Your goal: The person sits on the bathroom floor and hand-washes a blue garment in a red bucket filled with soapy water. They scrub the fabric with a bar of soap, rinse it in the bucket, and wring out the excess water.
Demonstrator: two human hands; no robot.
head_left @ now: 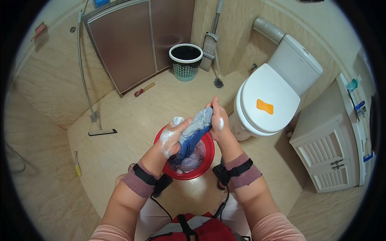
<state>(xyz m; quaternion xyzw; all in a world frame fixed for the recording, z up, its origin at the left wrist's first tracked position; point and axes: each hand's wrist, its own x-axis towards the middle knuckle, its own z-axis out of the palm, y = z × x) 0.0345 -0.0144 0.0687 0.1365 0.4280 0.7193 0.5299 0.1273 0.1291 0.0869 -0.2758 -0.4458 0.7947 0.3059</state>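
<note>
A wet cloth garment [197,127], pale grey on one side and blue on the other, stretches between my two hands above a red basin [209,162]. My left hand [172,137], streaked with white suds, is closed on its left end. At the upper right end my right hand [218,119] grips the cloth, a dab of foam near the base of the thumb. The blue part hangs down into the basin, where soapy water and lilac-looking fabric [192,161] show. What lies deeper is hidden by the garment.
Right of the basin stands a white toilet [270,98] with an orange sponge-shaped piece [265,107] on its lid. Beyond are a green basket bin [185,71], a toilet brush [218,82] and a small red brush [144,90]. A floor squeegee [102,131] leans left; a white cabinet [327,148] stands right.
</note>
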